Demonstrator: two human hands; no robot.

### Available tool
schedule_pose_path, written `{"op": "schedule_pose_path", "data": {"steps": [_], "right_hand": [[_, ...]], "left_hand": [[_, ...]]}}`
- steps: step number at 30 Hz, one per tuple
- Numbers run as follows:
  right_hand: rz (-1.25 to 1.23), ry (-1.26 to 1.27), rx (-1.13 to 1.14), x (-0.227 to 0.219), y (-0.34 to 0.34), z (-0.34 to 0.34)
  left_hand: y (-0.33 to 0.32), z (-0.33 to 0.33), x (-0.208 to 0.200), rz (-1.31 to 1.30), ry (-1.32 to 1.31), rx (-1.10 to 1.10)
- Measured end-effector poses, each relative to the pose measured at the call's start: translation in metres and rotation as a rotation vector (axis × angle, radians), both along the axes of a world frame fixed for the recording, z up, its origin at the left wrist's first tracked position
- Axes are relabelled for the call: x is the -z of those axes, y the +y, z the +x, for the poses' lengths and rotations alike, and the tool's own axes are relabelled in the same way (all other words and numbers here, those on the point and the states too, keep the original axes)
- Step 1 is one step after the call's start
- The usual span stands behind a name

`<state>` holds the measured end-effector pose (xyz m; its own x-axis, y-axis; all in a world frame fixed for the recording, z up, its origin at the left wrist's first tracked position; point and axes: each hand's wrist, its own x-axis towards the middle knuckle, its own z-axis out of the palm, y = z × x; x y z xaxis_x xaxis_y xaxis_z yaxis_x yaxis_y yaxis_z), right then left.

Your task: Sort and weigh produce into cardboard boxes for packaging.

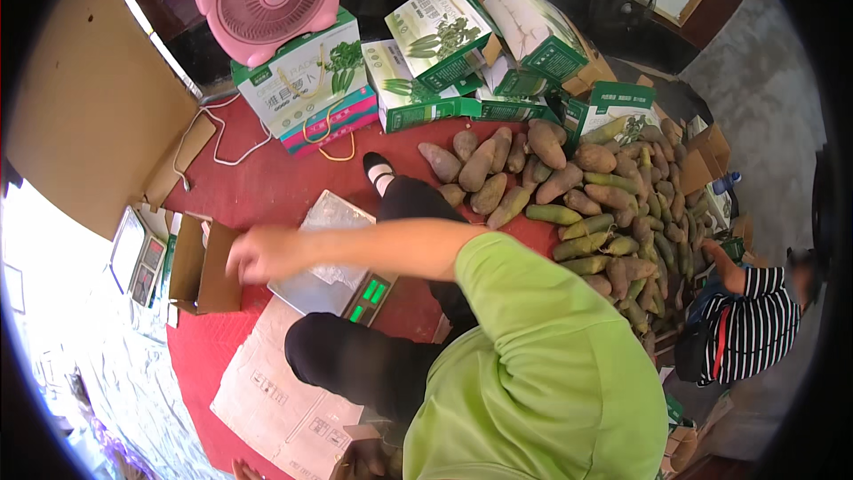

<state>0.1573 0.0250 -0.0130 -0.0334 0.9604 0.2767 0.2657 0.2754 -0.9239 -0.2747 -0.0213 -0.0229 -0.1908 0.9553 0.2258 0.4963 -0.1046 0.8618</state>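
My right hand (pixel 267 255) reaches left across a flat weighing scale (pixel 298 298), its fingers apart and slightly blurred, with nothing visible in them. The fingertips are beside the near wall of an open cardboard box (pixel 220 271). Under my forearm, clear plastic film (pixel 340 265) lies over the scale's metal plate, and its display (pixel 369 293) glows green. A few fingers (pixel 244 469) show at the lower edge; they may be my left hand, but most of it is cut off. A dark, shadowed shape (pixel 362 458) nearby is unclear.
A large heap of brown and green tubers (pixel 613 204) spreads to the right. Green-and-white cartons (pixel 435 36) and a pink fan (pixel 271 0) stand at the back. Flattened cardboard (pixel 275 391) lies on the red floor covering (pixel 222 338). Another person (pixel 755 320) in stripes is far right.
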Motion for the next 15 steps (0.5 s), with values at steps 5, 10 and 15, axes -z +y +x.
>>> {"op": "schedule_pose_path", "data": {"steps": [5, 10, 15], "right_hand": [[-0.031, -0.163, 0.540, 0.014, -0.041, 0.164], [-0.132, -0.272, 1.087, 0.035, -0.131, 0.291], [-0.171, -0.494, 1.539, 0.020, -0.212, 0.357]], "left_hand": [[0.031, 0.073, 0.002, -0.089, -0.035, 0.239], [0.031, 0.196, -0.029, -0.072, -0.119, 0.573], [0.015, 0.274, -0.051, -0.050, -0.058, 0.832]]}}
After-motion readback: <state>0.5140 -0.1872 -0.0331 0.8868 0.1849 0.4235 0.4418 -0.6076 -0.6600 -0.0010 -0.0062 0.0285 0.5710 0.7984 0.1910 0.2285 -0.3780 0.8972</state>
